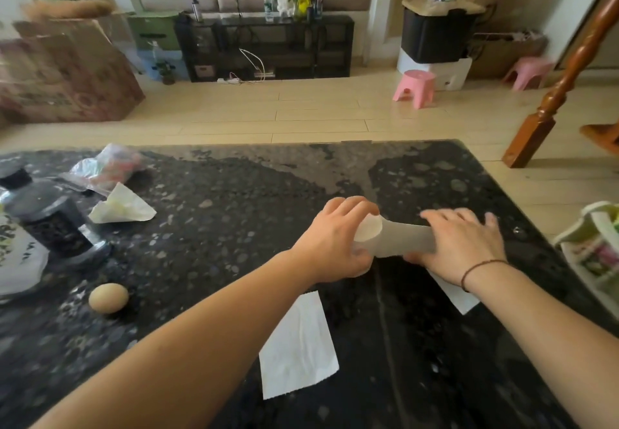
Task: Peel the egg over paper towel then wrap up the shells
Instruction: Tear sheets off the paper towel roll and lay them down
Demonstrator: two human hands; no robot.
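A brown egg (108,298) lies unpeeled on the dark speckled table (234,214), near the left. My left hand (335,244) grips a white roll of paper towel (368,232) at the table's middle right. A strip of towel (407,239) stretches from the roll to my right hand (462,244), which holds its other end; the strip's tail (459,294) pokes out below my right wrist. A separate torn white sheet (298,348) lies flat on the table under my left forearm.
A dark bottle (50,217) lies on its side at the table's left, next to a crumpled white wrapper (120,205) and a plastic bag (107,169). A printed white bag (596,251) sits off the table's right edge. Pink stools (415,88) stand on the floor beyond.
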